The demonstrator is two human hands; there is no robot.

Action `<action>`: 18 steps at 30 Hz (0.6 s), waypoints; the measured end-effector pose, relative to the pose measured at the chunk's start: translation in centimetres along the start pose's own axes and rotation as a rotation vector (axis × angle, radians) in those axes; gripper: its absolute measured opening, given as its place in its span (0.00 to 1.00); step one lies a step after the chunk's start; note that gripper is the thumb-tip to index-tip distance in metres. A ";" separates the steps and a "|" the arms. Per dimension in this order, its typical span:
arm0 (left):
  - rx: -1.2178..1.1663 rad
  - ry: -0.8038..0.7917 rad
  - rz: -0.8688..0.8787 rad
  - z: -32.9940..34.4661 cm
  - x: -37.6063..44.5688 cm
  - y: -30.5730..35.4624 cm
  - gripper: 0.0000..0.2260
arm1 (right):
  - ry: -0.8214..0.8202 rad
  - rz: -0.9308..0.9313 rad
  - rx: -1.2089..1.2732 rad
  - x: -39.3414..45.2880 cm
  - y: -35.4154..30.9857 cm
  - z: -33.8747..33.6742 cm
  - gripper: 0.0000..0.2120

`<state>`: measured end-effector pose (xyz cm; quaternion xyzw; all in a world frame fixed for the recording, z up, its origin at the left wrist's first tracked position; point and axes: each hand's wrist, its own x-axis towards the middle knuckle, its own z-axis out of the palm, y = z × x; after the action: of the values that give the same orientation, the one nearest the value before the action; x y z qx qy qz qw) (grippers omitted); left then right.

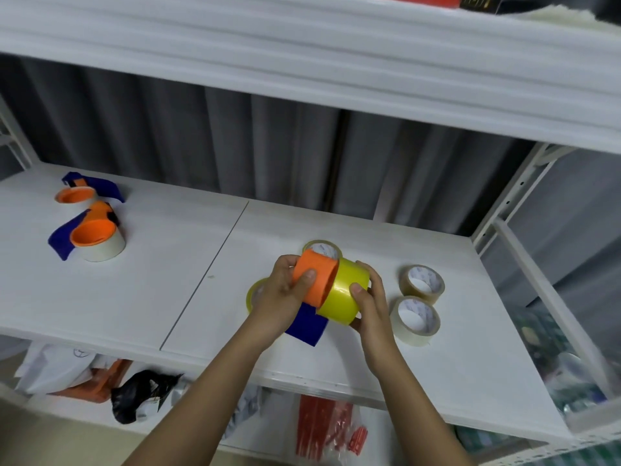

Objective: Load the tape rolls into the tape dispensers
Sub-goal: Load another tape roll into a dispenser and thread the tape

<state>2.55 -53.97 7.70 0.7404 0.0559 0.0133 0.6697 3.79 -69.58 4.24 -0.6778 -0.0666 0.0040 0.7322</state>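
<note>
Three orange-and-blue plastic tape dispensers: one held above the white shelf board (168, 280), two on its far left, each already carrying a roll. Five loose tape rolls near the board's middle-right: one bright yellow, four translucent tan.

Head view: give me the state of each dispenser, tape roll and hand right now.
Held dispenser: gripped by left hand, orange hub entering yellow roll.
Yellow roll: gripped by right hand, partly on the hub.
Two left dispensers: loaded, on shelf.
Two right rolls: loose, lying flat.
</note>
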 end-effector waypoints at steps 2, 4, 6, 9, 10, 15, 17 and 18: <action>0.050 0.036 0.017 0.0 0.0 0.0 0.14 | 0.006 -0.028 -0.033 -0.3 0.0 0.3 0.19; 0.065 0.060 0.013 -0.1 -0.1 -0.1 0.14 | 0.012 -0.061 -0.087 -0.6 -0.1 0.5 0.21; 0.071 0.063 0.008 -0.2 -0.1 -0.1 0.14 | 0.015 -0.100 -0.133 -0.7 -0.3 0.6 0.21; 0.062 0.061 0.011 -0.4 -0.1 0.0 0.13 | 0.007 -0.159 -0.168 -0.9 -0.3 0.6 0.23; 0.055 0.067 0.009 -0.4 -0.1 0.1 0.12 | 0.003 -0.172 -0.176 -0.9 -0.3 0.7 0.24; 0.088 0.078 0.003 -0.3 -0.5 0.2 0.14 | -0.029 -0.195 -0.220 -0.9 0.1 0.3 0.30; 0.072 0.042 -0.016 -0.3 -0.5 0.2 0.16 | -0.038 -0.233 -0.283 -1.0 0.2 -0.1 0.33; 0.057 0.026 -0.026 -0.2 -0.5 0.2 0.16 | -0.040 -0.255 -0.316 -1.0 0.2 -0.3 0.34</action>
<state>2.05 -53.81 7.92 0.7581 0.0746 0.0128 0.6477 2.86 -69.93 3.95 -0.7701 -0.1661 -0.0857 0.6100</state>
